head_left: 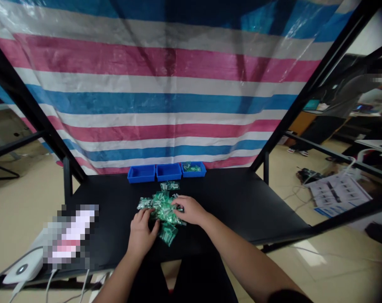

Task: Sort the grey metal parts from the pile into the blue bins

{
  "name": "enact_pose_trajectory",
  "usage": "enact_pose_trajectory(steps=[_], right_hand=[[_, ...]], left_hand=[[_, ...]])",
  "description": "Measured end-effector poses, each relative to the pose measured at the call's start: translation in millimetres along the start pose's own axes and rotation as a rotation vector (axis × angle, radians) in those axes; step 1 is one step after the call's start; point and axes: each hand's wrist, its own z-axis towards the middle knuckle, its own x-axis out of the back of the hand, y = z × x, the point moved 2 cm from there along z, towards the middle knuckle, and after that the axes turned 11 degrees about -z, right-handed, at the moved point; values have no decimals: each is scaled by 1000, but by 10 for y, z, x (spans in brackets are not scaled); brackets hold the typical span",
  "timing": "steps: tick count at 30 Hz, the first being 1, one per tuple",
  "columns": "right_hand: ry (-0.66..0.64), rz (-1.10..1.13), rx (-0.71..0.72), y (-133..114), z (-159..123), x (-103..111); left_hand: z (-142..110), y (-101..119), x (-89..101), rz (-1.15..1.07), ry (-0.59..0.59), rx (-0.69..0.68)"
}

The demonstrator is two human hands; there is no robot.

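Note:
A loose heap of small clear-and-green plastic packets lies on the black tabletop. My left hand rests at the heap's left edge, thumb and fingers apart, fingertips touching the packets. From the right, my right hand reaches in with its fingers curled at the heap; what lies between the fingertips is too small to make out. One packet juts from the front of the heap. Behind it lie a few separate packets.
Three blue bins stand along the back edge: a left bin, a middle bin and a right bin with green packets inside. A white device with cables sits front left. Striped sheeting hangs behind; black frame posts flank the table.

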Motion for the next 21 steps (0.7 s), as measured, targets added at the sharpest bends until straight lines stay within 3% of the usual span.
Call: enact_pose_trajectory(steps=[3,7,9,12,16,21], right_hand=[[103,231,-98,224,162,103],[464,610,-383,631,426,289],[542,685,-519,790,485,275],[464,563,-528,893,443,118],[313,370,-307,852,290,-85],[270,379,-222,882,243,-72]], left_hand=[[6,-7,-7,0,-8,23],[8,-4,1,-4,10,65],[10,-2,1,21,29,111],[29,4,-18,66,38,167],[57,5,-51,90,28,179],[34,-25,-14,46,56,204]])
